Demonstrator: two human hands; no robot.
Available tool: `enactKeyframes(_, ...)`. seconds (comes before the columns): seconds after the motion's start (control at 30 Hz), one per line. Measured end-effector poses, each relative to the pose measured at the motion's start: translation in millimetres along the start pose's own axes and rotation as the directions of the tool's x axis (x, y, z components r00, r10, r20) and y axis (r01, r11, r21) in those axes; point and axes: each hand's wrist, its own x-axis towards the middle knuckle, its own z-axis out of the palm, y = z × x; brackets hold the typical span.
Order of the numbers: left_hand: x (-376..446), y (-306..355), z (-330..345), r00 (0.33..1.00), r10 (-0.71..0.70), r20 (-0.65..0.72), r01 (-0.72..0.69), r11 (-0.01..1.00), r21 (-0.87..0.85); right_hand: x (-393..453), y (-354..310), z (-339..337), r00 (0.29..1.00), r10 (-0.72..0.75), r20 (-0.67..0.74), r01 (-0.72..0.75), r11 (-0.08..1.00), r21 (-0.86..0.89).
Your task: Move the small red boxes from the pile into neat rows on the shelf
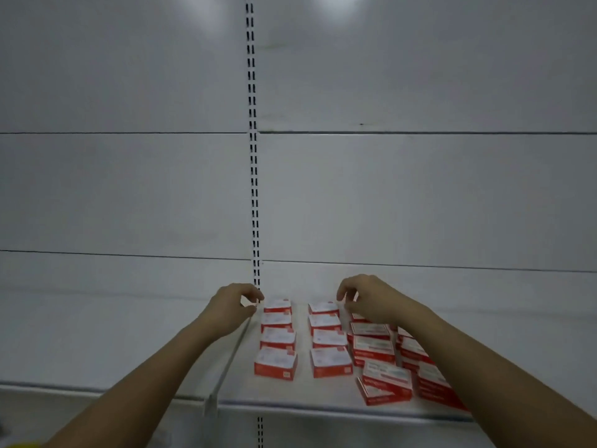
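My left hand (pixel 232 307) hovers at the back of the shelf (pixel 323 394), fingers loosely curled, holding nothing, just beside the rearmost box of the left row (pixel 277 337). My right hand (pixel 368 297), fingers curled downward and also holding nothing, reaches over the back of the second row (pixel 326 337). The pile of red boxes (pixel 397 363) lies under my right forearm.

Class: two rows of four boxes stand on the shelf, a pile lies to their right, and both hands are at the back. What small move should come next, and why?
Probably the right hand should take a box from the pile and start a third row. Both rows already reach the front of the shelf, and neither it nor the left hand seems to hold anything.
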Motion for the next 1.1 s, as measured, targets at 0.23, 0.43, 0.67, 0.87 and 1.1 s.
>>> enactKeyframes(0.23,61,-36,26,0.985,0.11,0.131,-0.106,0.994,-0.04,67,0,36,0.991,0.013,0.132,0.011,0.983,-0.181)
enactKeyframes(0.43,83,-56,53,0.967,0.138,0.216,-0.117,0.988,-0.103,97,20,52,0.979,0.072,0.192,-0.003,0.942,-0.335)
enactKeyframes(0.67,81,-71,61,0.978,0.157,0.135,-0.124,0.966,-0.226,118,24,67,0.98,0.018,0.2,0.029,0.972,-0.232)
enactKeyframes(0.87,83,-60,69,0.981,0.186,0.059,-0.176,0.973,-0.147,133,8,81,0.986,0.003,0.164,0.03,0.98,-0.198)
enactKeyframes(1.1,85,-62,73,0.984,0.174,0.028,-0.169,0.979,-0.118,133,10,89,0.994,0.001,0.107,0.021,0.979,-0.204)
